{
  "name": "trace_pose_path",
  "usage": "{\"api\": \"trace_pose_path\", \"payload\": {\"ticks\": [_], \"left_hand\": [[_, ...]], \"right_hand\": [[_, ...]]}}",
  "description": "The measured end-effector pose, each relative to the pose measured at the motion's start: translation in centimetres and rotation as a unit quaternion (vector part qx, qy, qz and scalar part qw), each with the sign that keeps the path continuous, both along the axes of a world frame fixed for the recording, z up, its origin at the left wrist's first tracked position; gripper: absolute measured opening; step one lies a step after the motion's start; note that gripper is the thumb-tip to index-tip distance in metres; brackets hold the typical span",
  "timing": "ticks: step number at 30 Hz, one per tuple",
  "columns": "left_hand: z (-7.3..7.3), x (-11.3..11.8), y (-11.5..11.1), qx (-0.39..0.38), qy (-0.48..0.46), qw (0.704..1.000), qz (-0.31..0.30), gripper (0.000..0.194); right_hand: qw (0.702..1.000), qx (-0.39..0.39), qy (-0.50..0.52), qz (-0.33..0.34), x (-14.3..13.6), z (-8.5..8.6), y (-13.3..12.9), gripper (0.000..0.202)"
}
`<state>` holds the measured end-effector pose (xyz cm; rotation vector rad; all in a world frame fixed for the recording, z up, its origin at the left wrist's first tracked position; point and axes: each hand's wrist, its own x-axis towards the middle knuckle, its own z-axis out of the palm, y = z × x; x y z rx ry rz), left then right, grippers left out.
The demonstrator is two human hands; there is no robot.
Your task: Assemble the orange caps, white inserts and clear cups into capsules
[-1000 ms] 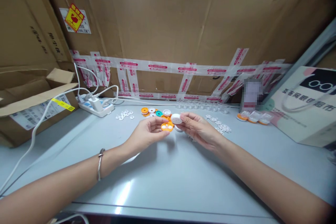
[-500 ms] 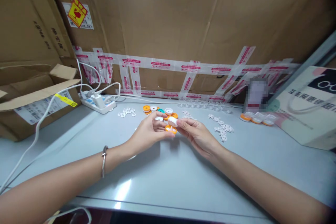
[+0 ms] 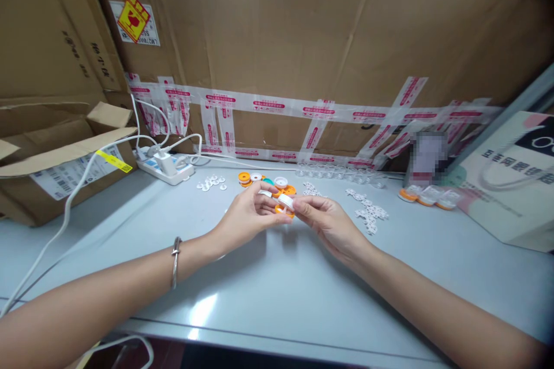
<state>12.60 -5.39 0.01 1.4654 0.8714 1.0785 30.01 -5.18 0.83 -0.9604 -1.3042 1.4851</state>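
Note:
My left hand [image 3: 251, 210] holds an orange round cap [image 3: 284, 213] between thumb and fingers, with a small white piece showing inside it. Just above, my right hand [image 3: 322, 217] pinches a white round cap [image 3: 285, 202], tilted over the orange one. Whether the two caps touch, I cannot tell. Behind my fingers lies a group of round caps: an orange cap [image 3: 244, 177], a white cap [image 3: 281, 182] and a teal cap [image 3: 268, 183], partly hidden by my left hand.
Small white pegs [image 3: 211, 183] lie left of the caps. Flat white perforated pieces [image 3: 367, 211] spread to the right. Clear cups [image 3: 337, 172] line the back. Orange-based clear pieces [image 3: 428, 196] stand near a printed box [image 3: 511, 184]. A power strip [image 3: 168, 168] and open carton [image 3: 64, 155] are left.
The white cap in my right hand has tilted and sits slightly closer over the orange cap. The whole view has shifted a little; both hands keep their hold.

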Motion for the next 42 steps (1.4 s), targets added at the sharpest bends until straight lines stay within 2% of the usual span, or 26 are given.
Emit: {"api": "trace_pose_path", "payload": {"ticks": [6,26,31,35,42], "left_hand": [[0.1,0.0,0.0,0.002,-0.014,1.0,0.016,0.048],[0.4,0.3,-0.4,-0.002,-0.085,0.996,0.0,0.04],[0.7,0.3,-0.7,0.003,-0.095,0.995,-0.003,0.039],[0.8,0.3,-0.8,-0.006,-0.101,0.995,-0.002,0.039],[0.1,0.3,-0.4,-0.016,-0.103,0.994,-0.01,0.04]], "right_hand": [[0.997,0.062,-0.055,-0.008,0.1,0.1,-0.1,0.021],[0.988,0.133,-0.076,-0.036,0.0,0.6,-0.7,0.009],[0.988,0.14,-0.066,-0.027,0.0,0.9,-1.0,0.019],[0.986,0.157,-0.058,-0.012,0.0,1.1,-1.2,0.019],[0.98,0.185,-0.075,0.005,0.2,0.4,-1.2,0.021]]}}
